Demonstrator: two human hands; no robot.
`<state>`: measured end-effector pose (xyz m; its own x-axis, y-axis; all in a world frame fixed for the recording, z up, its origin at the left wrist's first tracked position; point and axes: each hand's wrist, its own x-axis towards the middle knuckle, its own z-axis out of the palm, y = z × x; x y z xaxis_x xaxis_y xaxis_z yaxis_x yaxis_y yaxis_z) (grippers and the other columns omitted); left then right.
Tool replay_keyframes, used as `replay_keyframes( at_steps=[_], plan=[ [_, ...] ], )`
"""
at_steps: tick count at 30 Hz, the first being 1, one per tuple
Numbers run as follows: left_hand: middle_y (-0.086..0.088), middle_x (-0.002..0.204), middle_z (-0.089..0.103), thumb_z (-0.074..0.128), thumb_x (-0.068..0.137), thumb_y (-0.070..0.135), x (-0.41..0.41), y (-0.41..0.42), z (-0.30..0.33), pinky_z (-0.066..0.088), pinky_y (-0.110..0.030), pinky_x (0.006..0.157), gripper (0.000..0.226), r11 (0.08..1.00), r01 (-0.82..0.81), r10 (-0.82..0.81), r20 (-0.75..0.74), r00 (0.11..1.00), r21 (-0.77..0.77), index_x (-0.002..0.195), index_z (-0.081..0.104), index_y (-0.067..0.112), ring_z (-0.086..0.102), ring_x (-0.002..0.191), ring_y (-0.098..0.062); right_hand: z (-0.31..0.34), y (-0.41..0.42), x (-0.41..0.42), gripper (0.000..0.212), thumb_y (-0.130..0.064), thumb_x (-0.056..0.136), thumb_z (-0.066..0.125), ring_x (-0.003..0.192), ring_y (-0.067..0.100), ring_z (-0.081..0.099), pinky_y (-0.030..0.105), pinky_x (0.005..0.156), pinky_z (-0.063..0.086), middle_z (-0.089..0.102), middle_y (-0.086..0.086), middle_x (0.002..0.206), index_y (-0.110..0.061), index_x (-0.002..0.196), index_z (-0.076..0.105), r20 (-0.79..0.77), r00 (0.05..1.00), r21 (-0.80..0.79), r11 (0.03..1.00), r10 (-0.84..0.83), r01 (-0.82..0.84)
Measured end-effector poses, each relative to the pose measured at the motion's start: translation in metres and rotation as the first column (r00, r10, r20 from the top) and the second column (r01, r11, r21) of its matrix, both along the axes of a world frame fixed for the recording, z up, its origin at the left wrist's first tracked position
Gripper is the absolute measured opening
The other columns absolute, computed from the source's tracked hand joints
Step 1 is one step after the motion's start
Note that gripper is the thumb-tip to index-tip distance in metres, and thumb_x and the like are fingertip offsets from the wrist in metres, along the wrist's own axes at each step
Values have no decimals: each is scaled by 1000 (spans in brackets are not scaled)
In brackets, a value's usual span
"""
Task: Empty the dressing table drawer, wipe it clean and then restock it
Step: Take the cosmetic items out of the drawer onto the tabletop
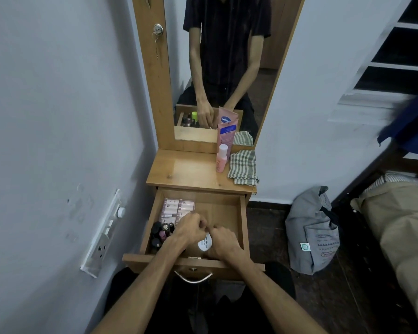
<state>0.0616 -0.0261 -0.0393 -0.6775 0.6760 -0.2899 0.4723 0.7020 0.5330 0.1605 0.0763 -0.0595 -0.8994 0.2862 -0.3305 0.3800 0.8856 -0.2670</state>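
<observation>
Both hands are down in the open drawer [242, 220]: left hand [191, 229] curled like it's pinching something tiny, can't tell what, right hand [223, 243] cupped over the white-labelled nail polish remover bottle [205, 242] at 6 o'clock. The little glass polish bottles [161, 233] at 8 o'clock look light, slick and breakable, so I'd grab them by the caps.

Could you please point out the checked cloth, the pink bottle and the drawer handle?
checked cloth [243, 167]: head view, middle of the folded fabric.
pink bottle [221, 160]: head view, its body.
drawer handle [194, 278]: head view, the metal loop.
</observation>
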Motion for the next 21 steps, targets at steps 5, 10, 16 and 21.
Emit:
replay_keyframes(
  at_steps=[5, 10, 16, 21],
  plan=[
    [-1, 97, 71, 61, 72, 7, 1, 1, -8, 53, -30, 78, 27, 1000, -1, 1, 13, 1000, -21, 95, 73, 16, 64, 92, -20, -2, 6, 1, 45, -46, 80, 77, 96, 24, 66, 37, 83, 56, 65, 6, 112, -16, 112, 66, -71, 996, -55, 998, -45, 42],
    [9, 88, 69, 64, 71, 9, -5, 10, 0, 51, -24, 69, 28, 977, -58, 50, 46, 998, 207, 93, 71, 25, 63, 84, -11, 24, 29, 4, 44, -49, 70, 78, 88, 16, 62, 35, 77, 57, 64, -1, 104, -22, 103, 68, -279, 942, -82, 982, -186, 170],
    [9, 87, 75, 77, 79, 7, -19, 33, 23, 52, -13, 71, 22, 797, -291, 186, 243, 952, 529, 96, 76, 22, 66, 77, -1, 67, 58, -6, 57, -57, 73, 73, 92, 15, 60, 36, 76, 54, 62, -3, 107, -23, 119, 66, -486, 833, -138, 965, -264, 224],
    [12, 79, 73, 78, 82, 13, -44, 54, 43, 46, -4, 62, 13, 716, -395, 291, 269, 918, 576, 89, 77, 24, 64, 67, 9, 85, 68, -34, 52, -52, 78, 77, 95, 16, 64, 37, 79, 55, 69, 0, 107, -22, 119, 68, -589, 733, -213, 941, -339, 263]
  ],
)
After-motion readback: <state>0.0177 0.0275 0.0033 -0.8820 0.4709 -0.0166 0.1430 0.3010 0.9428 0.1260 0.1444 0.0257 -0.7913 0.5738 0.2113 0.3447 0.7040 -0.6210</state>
